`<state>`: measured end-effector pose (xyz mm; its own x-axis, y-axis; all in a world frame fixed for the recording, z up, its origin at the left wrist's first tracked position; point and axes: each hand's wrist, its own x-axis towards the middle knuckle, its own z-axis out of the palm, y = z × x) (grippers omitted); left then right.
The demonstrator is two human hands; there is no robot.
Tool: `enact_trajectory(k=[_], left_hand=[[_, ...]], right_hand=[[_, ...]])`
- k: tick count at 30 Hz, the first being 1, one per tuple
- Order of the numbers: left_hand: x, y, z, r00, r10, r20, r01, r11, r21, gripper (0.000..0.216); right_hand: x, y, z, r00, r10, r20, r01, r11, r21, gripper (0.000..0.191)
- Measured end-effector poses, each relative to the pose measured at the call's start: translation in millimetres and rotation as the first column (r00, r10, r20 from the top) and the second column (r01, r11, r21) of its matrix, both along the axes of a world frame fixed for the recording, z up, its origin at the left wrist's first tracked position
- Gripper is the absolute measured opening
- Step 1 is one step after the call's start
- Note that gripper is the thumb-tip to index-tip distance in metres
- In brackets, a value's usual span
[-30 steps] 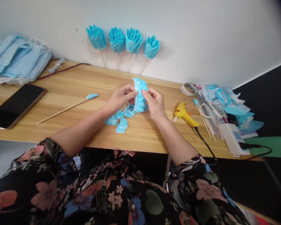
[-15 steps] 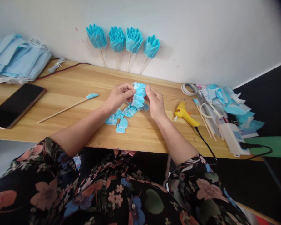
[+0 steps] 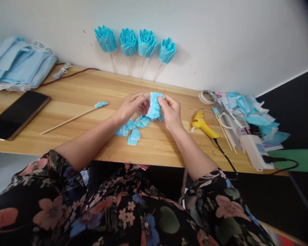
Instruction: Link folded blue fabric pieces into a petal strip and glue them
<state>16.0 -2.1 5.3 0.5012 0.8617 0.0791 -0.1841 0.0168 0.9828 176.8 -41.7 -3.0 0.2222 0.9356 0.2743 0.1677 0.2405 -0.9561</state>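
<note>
A light blue strip of folded, layered fabric pieces (image 3: 155, 106) is held up above the middle of the table. My right hand (image 3: 172, 110) pinches its upper right edge between thumb and fingers. At its left edge, my left hand (image 3: 133, 106) has curled fingers against the fabric, partly hidden behind it. Beneath the hands lie several small folded blue fabric pieces (image 3: 135, 134). To the left, a thin wooden stick (image 3: 69, 120) with a blue folded piece (image 3: 101, 104) at its tip rests on the table.
Several blue fabric flowers (image 3: 128, 42) on sticks lean against the wall. Face masks (image 3: 20, 65) are stacked at left, near a phone (image 3: 19, 114). At right are a yellow glue gun (image 3: 204, 124), tape (image 3: 207, 97), scissors (image 3: 231, 120), a power strip (image 3: 256, 152) and fabric scraps (image 3: 256, 109).
The fabric strip has turned and shifted slightly right, showing a smoother face. My right thumb now lies over its upper part; my left fingers have slid to its edge.
</note>
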Motion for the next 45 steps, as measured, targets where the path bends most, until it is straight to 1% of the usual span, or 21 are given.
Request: enact_trajectory(k=[2, 5, 7, 9, 12, 15, 18, 21, 26, 28, 31, 34, 37, 39, 41, 45], left_hand=[[-1, 0, -0.4, 1.000, -0.018, -0.010, 0.019, 1.000, 0.017, 0.034], [-3, -1, 0.0, 0.999, -0.032, -0.014, 0.033, 0.998, 0.059, 0.028], [-3, -1, 0.7, 1.000, -0.012, -0.019, 0.013, 0.998, 0.061, 0.025], [-3, -1, 1.1, 0.999, 0.028, -0.018, -0.027, 0.998, 0.052, 0.025], [-2, 1, 0.9, 0.996, 0.085, -0.003, -0.085, 0.995, 0.045, 0.027], [-1, 2, -0.3, 0.994, 0.109, 0.000, -0.109, 0.993, 0.056, 0.029], [0, 2, -1.7, 0.996, 0.092, 0.001, -0.092, 0.994, 0.063, 0.031], [0, 2, -2.3, 0.998, 0.059, 0.022, -0.060, 0.996, 0.062, 0.037], [-2, 0, 0.2, 0.999, 0.042, 0.001, -0.042, 0.998, 0.048, 0.022], [-2, 0, 1.5, 0.999, 0.042, 0.003, -0.042, 0.998, 0.041, 0.020], [-1, 0, 1.4, 0.999, 0.047, 0.025, -0.048, 0.999, 0.023, 0.020], [-1, 3, -1.5, 0.994, 0.084, 0.067, -0.085, 0.996, 0.011, 0.021], [-1, 9, -5.4, 0.983, 0.147, 0.114, -0.149, 0.989, 0.005, 0.024], [-1, 11, -6.8, 0.978, 0.160, 0.134, -0.163, 0.987, 0.007, 0.026], [-1, 11, -6.7, 0.980, 0.140, 0.140, -0.143, 0.990, 0.010, 0.026], [-1, 8, -5.5, 0.988, 0.069, 0.138, -0.071, 0.997, 0.010, 0.029]], right_hand=[[1, 0, -1.3, 1.000, -0.009, 0.009, 0.009, 1.000, 0.012, 0.058], [2, 1, -4.8, 1.000, -0.012, 0.011, 0.012, 0.999, 0.036, 0.058], [2, 1, -7.0, 1.000, -0.016, 0.008, 0.016, 0.999, 0.036, 0.059], [2, 2, -8.0, 1.000, -0.008, 0.000, 0.008, 1.000, 0.009, 0.062], [2, 2, -7.5, 0.998, 0.058, -0.033, -0.059, 0.998, -0.036, 0.062], [1, 2, -6.0, 0.988, 0.144, -0.062, -0.146, 0.988, -0.040, 0.052], [1, 2, -5.0, 0.980, 0.177, -0.092, -0.181, 0.983, -0.035, 0.042], [2, 3, -5.0, 0.980, 0.164, -0.116, -0.169, 0.985, -0.030, 0.038], [2, 3, -6.8, 0.981, 0.166, -0.099, -0.171, 0.984, -0.052, 0.039], [2, 2, -7.9, 0.982, 0.167, -0.087, -0.173, 0.983, -0.057, 0.042], [2, 2, -8.5, 0.990, 0.127, -0.067, -0.130, 0.991, -0.037, 0.048], [2, 2, -7.0, 0.991, 0.117, -0.071, -0.118, 0.993, -0.014, 0.054], [2, 2, -4.3, 0.982, 0.165, -0.088, -0.169, 0.985, -0.034, 0.054], [2, 2, -2.9, 0.978, 0.193, -0.077, -0.197, 0.979, -0.053, 0.052], [2, 2, -2.1, 0.979, 0.196, -0.060, -0.200, 0.978, -0.061, 0.050], [2, 2, -2.1, 0.988, 0.140, -0.059, -0.143, 0.988, -0.051, 0.045]])
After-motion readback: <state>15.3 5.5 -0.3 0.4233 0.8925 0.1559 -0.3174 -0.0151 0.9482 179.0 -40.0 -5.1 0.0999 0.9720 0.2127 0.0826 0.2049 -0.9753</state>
